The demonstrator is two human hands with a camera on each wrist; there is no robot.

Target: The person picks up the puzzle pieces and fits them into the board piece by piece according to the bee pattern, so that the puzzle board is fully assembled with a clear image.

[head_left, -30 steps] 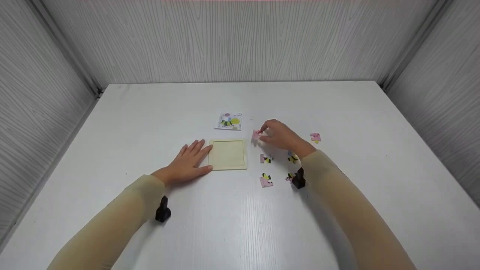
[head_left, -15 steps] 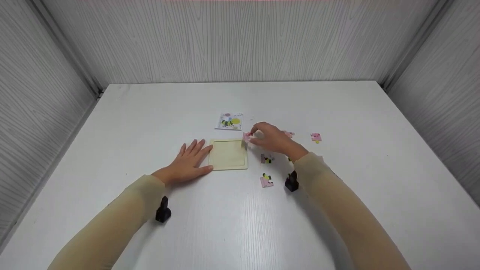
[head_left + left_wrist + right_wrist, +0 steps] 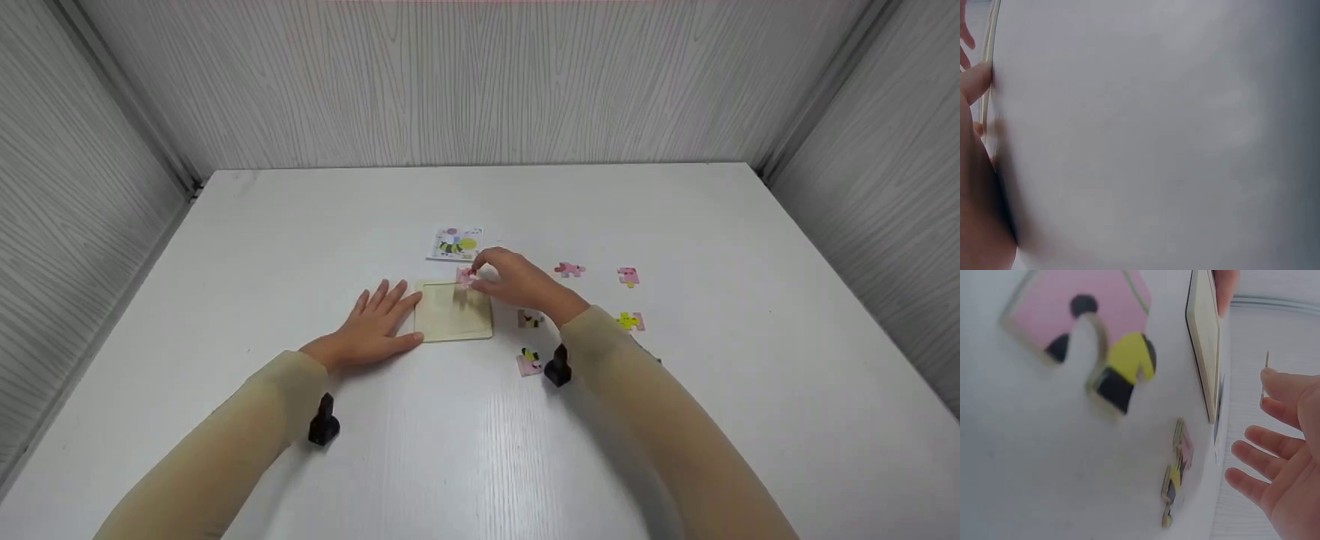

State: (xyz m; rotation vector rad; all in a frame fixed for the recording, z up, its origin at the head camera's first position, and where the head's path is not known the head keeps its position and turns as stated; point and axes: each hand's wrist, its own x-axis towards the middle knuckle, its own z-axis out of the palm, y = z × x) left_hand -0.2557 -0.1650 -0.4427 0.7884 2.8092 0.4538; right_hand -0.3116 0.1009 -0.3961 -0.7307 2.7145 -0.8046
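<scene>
Between thumb and index finger, my right hand (image 3: 517,281) pinches a pink jigsaw puzzle piece (image 3: 465,277) above the far edge of a square cream puzzle tray (image 3: 453,334). In the right wrist view that piece (image 3: 1266,363) appears edge-on, and the other fingers of the right hand (image 3: 1280,450) are spread apart from it. My left hand (image 3: 372,328) lies flat on the table with fingers spread, its thumb and index fingertip at the tray's left edge. The left wrist view catches part of the left hand (image 3: 977,169) beside the tray's rim (image 3: 988,50).
A picture card with a bee (image 3: 456,244) lies behind the tray. Loose pieces are to the right: a pink one (image 3: 570,269), another pink one (image 3: 628,277), a yellow one (image 3: 628,321) and bee-patterned pieces (image 3: 529,362) (image 3: 529,319). The right sleeve (image 3: 645,390) covers part of that area.
My right hand has moved left with the pink puzzle piece, from right of the tray to over its far edge. The left hand stays beside the tray.
</scene>
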